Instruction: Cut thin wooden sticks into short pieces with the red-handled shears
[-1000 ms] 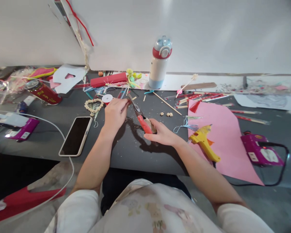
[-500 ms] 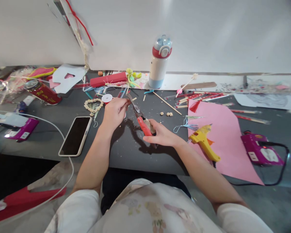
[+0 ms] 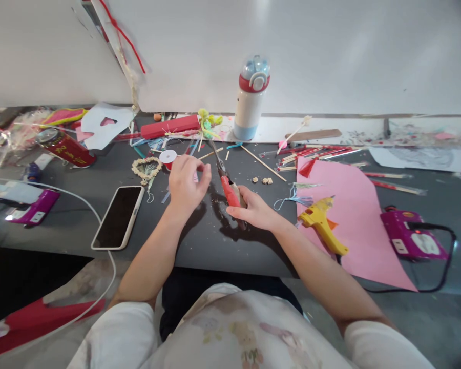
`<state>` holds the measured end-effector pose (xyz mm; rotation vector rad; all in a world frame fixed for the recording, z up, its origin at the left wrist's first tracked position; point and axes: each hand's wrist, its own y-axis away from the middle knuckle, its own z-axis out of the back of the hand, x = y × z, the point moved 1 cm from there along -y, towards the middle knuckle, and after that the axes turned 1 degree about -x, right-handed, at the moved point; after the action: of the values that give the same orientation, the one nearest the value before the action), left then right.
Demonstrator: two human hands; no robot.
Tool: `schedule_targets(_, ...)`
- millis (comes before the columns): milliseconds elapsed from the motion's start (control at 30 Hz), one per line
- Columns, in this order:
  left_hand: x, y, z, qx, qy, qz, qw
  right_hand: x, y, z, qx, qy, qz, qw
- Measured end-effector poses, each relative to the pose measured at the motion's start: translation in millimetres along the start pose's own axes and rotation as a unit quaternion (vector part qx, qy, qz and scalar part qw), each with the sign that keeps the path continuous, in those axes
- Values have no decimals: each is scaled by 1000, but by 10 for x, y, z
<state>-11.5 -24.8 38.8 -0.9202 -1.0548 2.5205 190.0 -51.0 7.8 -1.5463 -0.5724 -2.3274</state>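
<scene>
My right hand point(image 3: 255, 207) is wrapped round a pair of red-handled pliers point(image 3: 230, 193), whose metal jaws point up and away over the dark table. Just left of the jaws is my left hand point(image 3: 189, 182), back upward, with fingers curled and the thumb bent toward them. A small pinkish bit shows by its palm, but what the fingers hold is hidden. Beside the left hand lie a white-topped spool point(image 3: 168, 157) and a beaded heart-shaped ring point(image 3: 146, 170) with a pale tassel. Small wooden beads point(image 3: 267, 181) and thin sticks point(image 3: 264, 163) lie beyond the pliers.
A water bottle point(image 3: 250, 100) stands at the back near a red roll point(image 3: 170, 126). At right a yellow glue gun point(image 3: 325, 225) rests on pink paper point(image 3: 363, 241), near a purple power strip point(image 3: 413, 236). At left are a phone point(image 3: 118, 218) and a red can point(image 3: 66, 148).
My left hand has drawn back from the pliers' jaws, turning so its fingers curl. The right hand keeps its grip on the pliers, nearly in place. The view has shifted slightly.
</scene>
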Motion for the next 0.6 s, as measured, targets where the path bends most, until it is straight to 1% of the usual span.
schedule_targets(33, -17, 28, -35, 43, 45, 34, 997, -2, -4, -1, -6, -6, -1, 1000)
schedule_targets(67, -31, 59, -77, 98, 103, 71, 987, -4, -6, -2, -13, -11, 0, 1000)
schedule_targets(100, -43, 93, -122, 156, 173, 108, 967, -7, -8, -4, -20, -16, 3, 1000)
schedule_targets(167, -71, 159, -207, 249, 310, 160, 903, -18, -11, -10, -28, -32, 18, 999)
schedule_targets(233, -96, 208, -271, 306, 384, 197, 849, -31, -15, -23, -23, -50, 40, 998)
schedule_targets(267, -107, 224, -293, 322, 399, 213, 832, -37, -17, -31, -19, -57, 50, 997)
schedule_targets(300, -115, 234, -309, 327, 407, 228, 822, -43, -20, -38, -16, -63, 59, 996)
schedule_targets(367, -124, 244, -328, 323, 417, 247, 813, -48, -24, -49, -14, -69, 75, 995)
schedule_targets(500, -121, 255, -345, 298, 424, 262, 814, -56, -31, -61, -6, -71, 95, 993)
schedule_targets(600, -120, 268, -346, 285, 422, 265, 819, -72, -36, -63, 0, -70, 96, 993)
